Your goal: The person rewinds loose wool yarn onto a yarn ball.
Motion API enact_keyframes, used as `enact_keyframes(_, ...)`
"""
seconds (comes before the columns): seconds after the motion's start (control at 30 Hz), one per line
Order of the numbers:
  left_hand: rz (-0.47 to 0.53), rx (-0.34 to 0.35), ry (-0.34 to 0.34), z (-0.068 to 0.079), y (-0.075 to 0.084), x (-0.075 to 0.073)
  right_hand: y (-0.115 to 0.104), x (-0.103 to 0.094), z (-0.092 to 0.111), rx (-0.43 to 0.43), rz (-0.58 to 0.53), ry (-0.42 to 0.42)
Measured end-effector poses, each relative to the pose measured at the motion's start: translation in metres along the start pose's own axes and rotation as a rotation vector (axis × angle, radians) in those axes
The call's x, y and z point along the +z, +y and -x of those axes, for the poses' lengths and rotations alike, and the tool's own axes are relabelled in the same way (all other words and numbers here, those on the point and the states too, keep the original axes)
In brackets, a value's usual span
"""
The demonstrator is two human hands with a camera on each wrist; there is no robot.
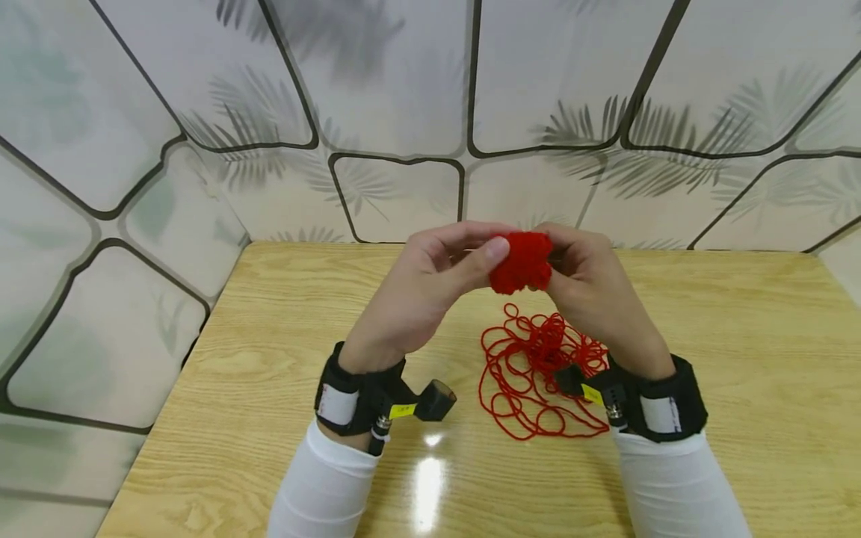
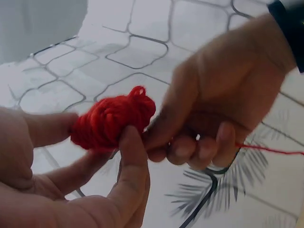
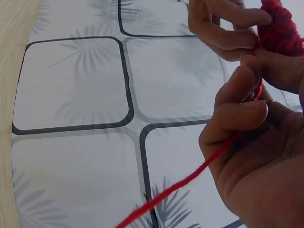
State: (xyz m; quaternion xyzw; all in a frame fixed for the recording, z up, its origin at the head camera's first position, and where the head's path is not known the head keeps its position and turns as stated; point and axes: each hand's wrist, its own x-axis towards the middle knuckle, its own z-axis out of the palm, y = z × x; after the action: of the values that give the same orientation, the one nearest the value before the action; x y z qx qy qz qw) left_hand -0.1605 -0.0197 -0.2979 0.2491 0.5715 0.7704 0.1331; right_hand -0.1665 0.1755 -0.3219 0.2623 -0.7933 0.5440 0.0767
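A small wound ball of red yarn [image 1: 521, 261] is raised over the far part of the table. My left hand [image 1: 430, 288] pinches it between thumb and fingers, as the left wrist view also shows with the ball [image 2: 111, 121]. Close against the ball's right side is my right hand [image 1: 592, 280], its fingers curled round a yarn strand [image 3: 190, 175]. That strand runs through the curled fingers and trails away from the hand. Below the hands, a loose tangle of red yarn [image 1: 518, 373] lies on the table, partly covered by the right wrist and its camera.
The wooden table [image 1: 269, 359] reaches back to a wall [image 1: 403, 90] patterned with dark lines and grey leaves. Black straps with small cameras [image 1: 436, 400] sit on both wrists. White sleeves cover the forearms.
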Motion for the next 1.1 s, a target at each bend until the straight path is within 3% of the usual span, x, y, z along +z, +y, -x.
enact_keyframes(0.13, -0.190, 0.065, -0.020, 0.004, 0.006, 0.003, -0.001, 0.000, 0.000, -0.004, 0.023, -0.001)
enact_keyframes(0.37, -0.259, 0.084, -0.060, 0.013, 0.018, 0.008, 0.000, 0.001, -0.001, 0.000, 0.000, -0.012)
enact_keyframes(0.6, -0.382, 0.182, 0.000, 0.008, -0.003, 0.007, 0.000, 0.002, -0.002, -0.004, 0.013, 0.003)
enact_keyframes(0.7, -0.449, 0.155, -0.014, 0.009, -0.002, 0.005, 0.000, -0.001, -0.001, 0.042, 0.008, -0.005)
enact_keyframes(0.87, -0.655, 0.096, -0.014, 0.010, 0.001, 0.006, -0.004, -0.003, 0.000, 0.140, 0.012, -0.002)
enact_keyframes(1.1, -0.897, 0.064, -0.013, 0.010, -0.004, 0.007, -0.008, -0.004, 0.003, 0.165, 0.062, 0.036)
